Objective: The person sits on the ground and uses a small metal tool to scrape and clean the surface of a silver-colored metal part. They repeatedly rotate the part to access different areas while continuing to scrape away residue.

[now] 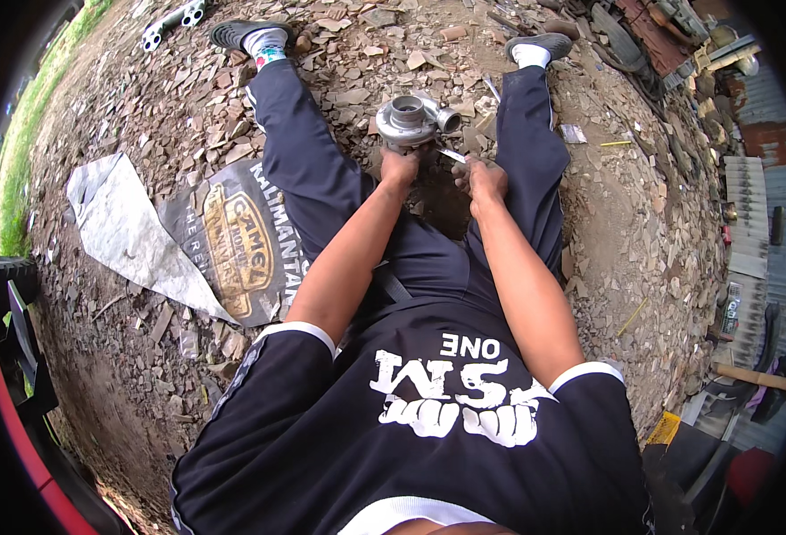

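Observation:
A silver metal turbocharger housing with a round opening on top rests on the rubble between my outstretched legs. My left hand grips its near edge. My right hand sits just to the right, closed around a thin metal tool whose tip points toward the housing. Both forearms reach forward over my dark trousers.
I sit on ground strewn with broken stone and brick. A grey and black printed tarp lies at my left. A metal part lies far left. Scrap, wood and corrugated sheets pile up at right. A red vehicle edge is lower left.

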Tool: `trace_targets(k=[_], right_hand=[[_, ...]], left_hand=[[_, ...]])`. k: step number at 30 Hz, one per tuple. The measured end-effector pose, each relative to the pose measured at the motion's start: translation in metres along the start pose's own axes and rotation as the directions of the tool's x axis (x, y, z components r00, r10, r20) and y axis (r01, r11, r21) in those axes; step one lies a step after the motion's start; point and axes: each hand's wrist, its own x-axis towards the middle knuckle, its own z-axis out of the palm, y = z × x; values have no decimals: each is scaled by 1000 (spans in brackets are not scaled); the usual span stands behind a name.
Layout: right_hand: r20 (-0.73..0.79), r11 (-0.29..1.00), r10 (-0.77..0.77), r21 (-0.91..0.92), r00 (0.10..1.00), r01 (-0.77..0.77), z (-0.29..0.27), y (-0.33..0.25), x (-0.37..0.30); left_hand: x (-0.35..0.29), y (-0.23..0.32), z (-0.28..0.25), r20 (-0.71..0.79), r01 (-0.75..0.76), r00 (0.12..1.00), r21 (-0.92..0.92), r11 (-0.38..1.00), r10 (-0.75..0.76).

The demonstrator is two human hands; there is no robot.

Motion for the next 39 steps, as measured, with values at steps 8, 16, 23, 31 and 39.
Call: trace_targets(k=[8, 16, 23, 31, 39], right_hand=[[462, 414, -301, -724, 834, 551, -5, 18, 1], [279, 479, -340, -770, 898, 421, 5, 24, -5], [280, 499, -341, -755, 897, 425, 0, 30, 8], [313, 929, 95, -370, 945, 30, 2, 33, 12], [214, 552, -204, -780, 955, 293, 24, 16, -19]], left_hand=[[-18, 27, 0, 8, 64, 998, 49, 997, -65], [-3, 13, -1, 49, 90, 995, -66, 994, -87], [-10, 18, -3, 42, 44, 998, -41, 998, -42], [-18, 27, 6, -81, 86, 994, 113, 990, -77], [-24, 39, 5, -110, 154, 984, 141, 978, -139]])
